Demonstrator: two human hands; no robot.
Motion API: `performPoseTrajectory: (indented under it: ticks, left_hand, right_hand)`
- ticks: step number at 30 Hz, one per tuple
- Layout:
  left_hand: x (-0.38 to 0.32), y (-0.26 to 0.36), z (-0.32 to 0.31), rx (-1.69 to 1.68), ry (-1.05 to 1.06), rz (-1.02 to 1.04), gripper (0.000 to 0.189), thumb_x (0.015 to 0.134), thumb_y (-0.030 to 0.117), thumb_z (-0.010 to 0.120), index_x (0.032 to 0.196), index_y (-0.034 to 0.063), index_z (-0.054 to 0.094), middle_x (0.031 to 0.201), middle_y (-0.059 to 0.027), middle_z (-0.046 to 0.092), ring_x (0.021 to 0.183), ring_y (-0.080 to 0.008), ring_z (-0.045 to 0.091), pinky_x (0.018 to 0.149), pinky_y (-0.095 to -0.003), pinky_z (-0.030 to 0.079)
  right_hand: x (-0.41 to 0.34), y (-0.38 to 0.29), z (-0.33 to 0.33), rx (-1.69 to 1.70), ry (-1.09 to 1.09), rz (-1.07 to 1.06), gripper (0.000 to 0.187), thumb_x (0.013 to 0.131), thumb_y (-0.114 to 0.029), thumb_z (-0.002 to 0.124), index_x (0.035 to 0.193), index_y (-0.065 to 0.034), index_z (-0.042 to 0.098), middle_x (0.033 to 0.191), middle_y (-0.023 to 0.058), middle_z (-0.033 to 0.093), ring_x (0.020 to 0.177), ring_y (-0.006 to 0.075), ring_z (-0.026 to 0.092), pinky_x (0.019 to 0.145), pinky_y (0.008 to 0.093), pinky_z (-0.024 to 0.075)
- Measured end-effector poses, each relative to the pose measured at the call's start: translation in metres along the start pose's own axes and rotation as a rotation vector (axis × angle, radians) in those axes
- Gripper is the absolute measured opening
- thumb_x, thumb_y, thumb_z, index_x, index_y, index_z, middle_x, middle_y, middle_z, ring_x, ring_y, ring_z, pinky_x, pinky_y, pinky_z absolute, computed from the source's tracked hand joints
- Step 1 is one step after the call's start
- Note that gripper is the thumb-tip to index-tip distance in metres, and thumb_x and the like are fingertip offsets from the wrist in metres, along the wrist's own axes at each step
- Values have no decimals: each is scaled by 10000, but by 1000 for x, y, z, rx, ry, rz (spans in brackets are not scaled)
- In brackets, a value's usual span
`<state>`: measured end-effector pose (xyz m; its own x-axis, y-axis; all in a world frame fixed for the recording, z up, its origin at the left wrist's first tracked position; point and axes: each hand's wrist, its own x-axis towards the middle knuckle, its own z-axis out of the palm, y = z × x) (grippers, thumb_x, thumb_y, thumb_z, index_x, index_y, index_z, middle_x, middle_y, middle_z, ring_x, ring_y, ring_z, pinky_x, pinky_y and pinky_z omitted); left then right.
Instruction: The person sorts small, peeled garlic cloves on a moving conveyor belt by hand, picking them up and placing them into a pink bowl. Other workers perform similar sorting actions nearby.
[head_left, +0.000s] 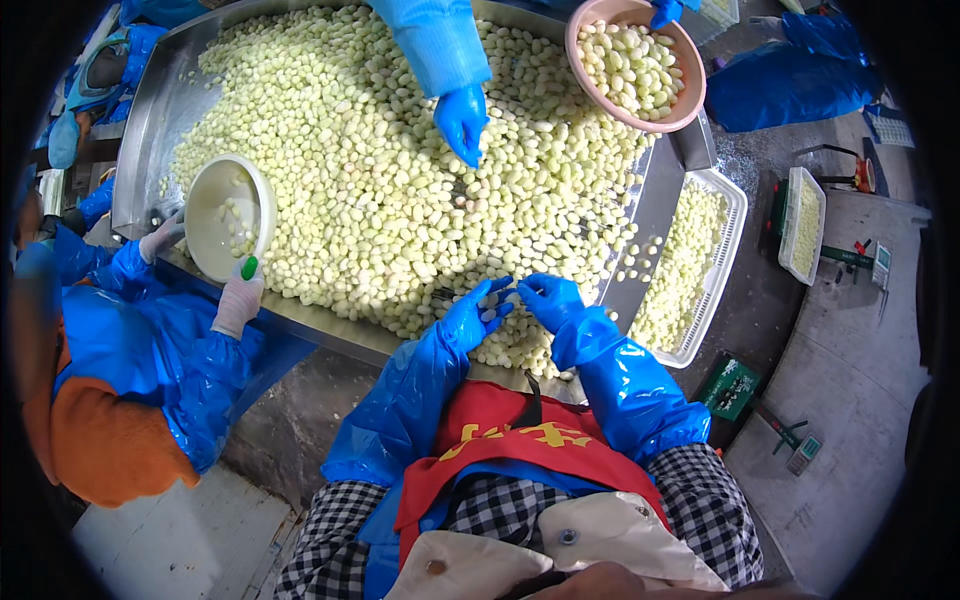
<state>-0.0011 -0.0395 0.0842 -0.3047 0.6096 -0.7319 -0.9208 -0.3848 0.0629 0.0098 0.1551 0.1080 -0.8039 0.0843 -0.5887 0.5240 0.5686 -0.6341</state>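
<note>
A broad heap of small pale green oval fruits (360, 195), like peeled grapes, covers a metal sorting table (154, 142). At the near edge of the heap, my left hand (466, 319) in a blue glove is cupped, with a few fruits between its thumb and fingers. Just beside it, my right hand (551, 301), also gloved, has its fingertips drawn together over the heap. Whether a fruit is between those fingertips cannot be made out. Both hands point towards each other without plainly touching.
Opposite, a co-worker's blue-gloved hand (461, 124) reaches into the heap. A pink bowl (694, 82) of fruits is at the upper right. On the left, another co-worker holds a cream bowl (266, 195). A white crate (733, 225) of fruits adjoins the table's right end; a scale (727, 386) is beyond.
</note>
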Motion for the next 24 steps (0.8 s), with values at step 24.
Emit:
performPoseTrajectory:
  ticks: [24]
  left_hand:
    - [2, 3, -14, 37, 107, -92, 344, 932, 350, 478, 1102, 68, 578, 896, -63, 614, 695, -133, 557, 549, -219, 468]
  right_hand:
    - [36, 5, 40, -88, 408, -227, 343, 831, -221, 634, 1163, -149, 589, 971, 114, 588, 737, 257, 607, 683, 367, 494]
